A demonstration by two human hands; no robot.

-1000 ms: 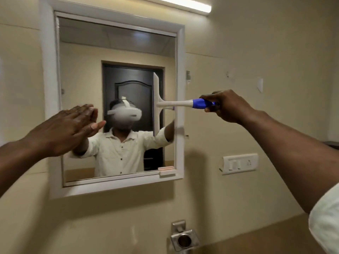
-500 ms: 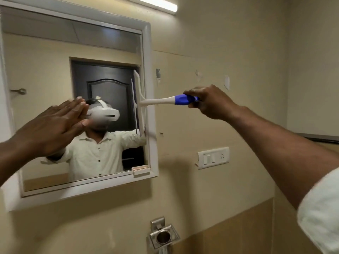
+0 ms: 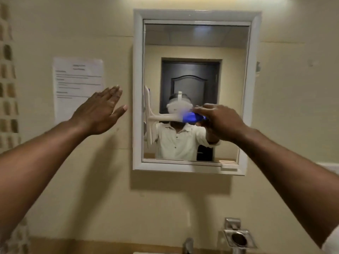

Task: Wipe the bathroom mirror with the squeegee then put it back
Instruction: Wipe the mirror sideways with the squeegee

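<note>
A white-framed bathroom mirror (image 3: 253, 88) hangs on the beige wall. My right hand (image 3: 218, 121) grips the blue handle of a white squeegee (image 3: 161, 117). Its handle runs level across the glass and its blade stands upright against the left edge of the mirror. My left hand (image 3: 100, 112) is raised in front of the wall just left of the frame, fingers straight, holding nothing. Whether its fingers touch the wall cannot be told. The mirror reflects a person in a white shirt and a dark door.
A printed paper notice (image 3: 78, 83) is stuck to the wall left of the mirror. Below the mirror are a metal holder (image 3: 238, 239) on the wall and the top of a tap (image 3: 189, 244). Patterned tiles (image 3: 8, 85) run down the far left.
The squeegee has travelled from the mirror's right edge across the glass to its left edge. My left hand has come off the mirror to the wall left of it. The view has swung left.
</note>
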